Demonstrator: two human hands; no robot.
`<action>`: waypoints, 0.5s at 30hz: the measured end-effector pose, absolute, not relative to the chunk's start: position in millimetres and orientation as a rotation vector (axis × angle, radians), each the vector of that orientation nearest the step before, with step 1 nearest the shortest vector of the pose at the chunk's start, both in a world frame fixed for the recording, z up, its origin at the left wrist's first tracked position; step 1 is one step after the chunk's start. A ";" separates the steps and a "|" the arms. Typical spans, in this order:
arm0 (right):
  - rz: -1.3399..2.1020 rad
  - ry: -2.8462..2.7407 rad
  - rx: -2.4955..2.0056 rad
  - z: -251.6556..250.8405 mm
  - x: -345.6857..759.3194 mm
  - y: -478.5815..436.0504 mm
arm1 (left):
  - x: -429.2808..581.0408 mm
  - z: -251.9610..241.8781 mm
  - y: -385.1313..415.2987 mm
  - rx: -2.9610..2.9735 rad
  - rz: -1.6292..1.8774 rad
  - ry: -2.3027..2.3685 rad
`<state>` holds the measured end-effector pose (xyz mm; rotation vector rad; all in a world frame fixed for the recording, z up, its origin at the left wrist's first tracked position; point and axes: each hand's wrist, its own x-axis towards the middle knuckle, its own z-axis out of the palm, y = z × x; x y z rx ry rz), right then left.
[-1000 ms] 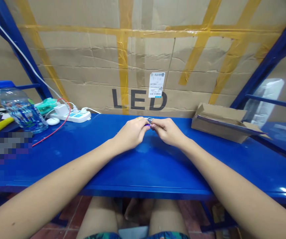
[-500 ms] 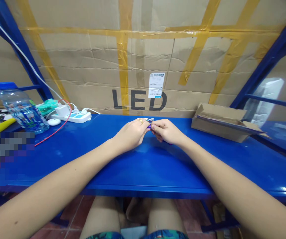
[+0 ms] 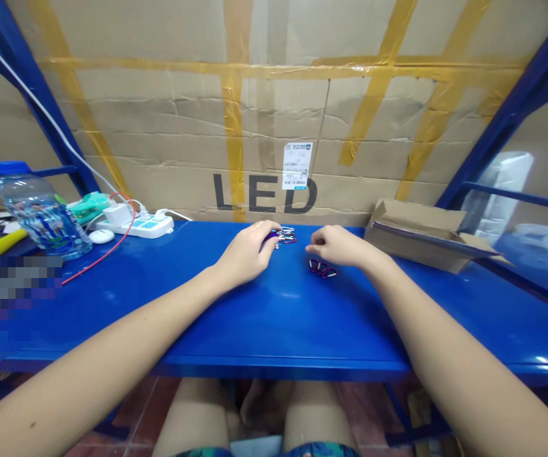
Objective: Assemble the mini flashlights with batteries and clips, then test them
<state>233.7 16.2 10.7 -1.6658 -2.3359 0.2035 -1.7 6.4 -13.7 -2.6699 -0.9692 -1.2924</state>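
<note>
My left hand rests on the blue table with its fingers curled on a small pile of coloured clips near the back edge. My right hand hovers just right of that pile, fingers bent and loosely pinched, with nothing visible in them. A small cluster of dark red clips lies on the table directly under and in front of my right hand.
An open cardboard box lies at the right. A water bottle, a white power strip, a red wire and a teal object stand at the left. A big LED carton closes off the back.
My hands, pinched together on a small clip before, have parted. The right hand moved right and a cluster of red clips now lies on the table; the left hand reached back to the pile.
</note>
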 end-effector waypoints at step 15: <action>0.186 -2.345 -1.678 4.5 219.3 13.6 | 1.6 -9.5 -1.3 -2.597 -1.313 -0.891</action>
